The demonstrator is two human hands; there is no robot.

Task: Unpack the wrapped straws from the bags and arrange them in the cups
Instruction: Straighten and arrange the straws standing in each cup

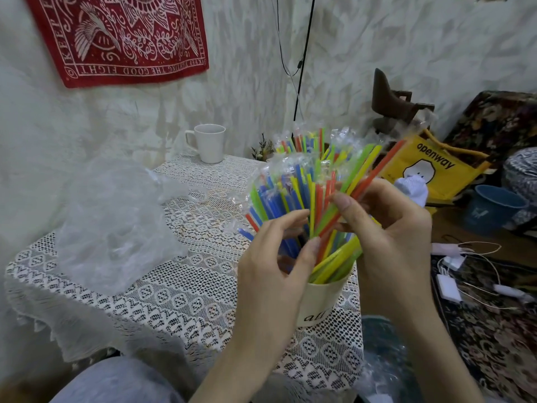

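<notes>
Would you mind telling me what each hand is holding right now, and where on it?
Right hand pinches a few wrapped straws at mid-length, above the cream cup. Left hand has its fingers curled among them; its hold cannot be told.

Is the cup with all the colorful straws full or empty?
Full. The cream cup is crammed with wrapped straws fanning out above its rim.

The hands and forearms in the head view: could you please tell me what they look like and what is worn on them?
Both the left hand and the right hand are bare, with no gloves, rings, watch or bracelets visible. Forearms are uncovered to the frame edge; no sleeves show. Fingernails are short and unpainted.
</notes>
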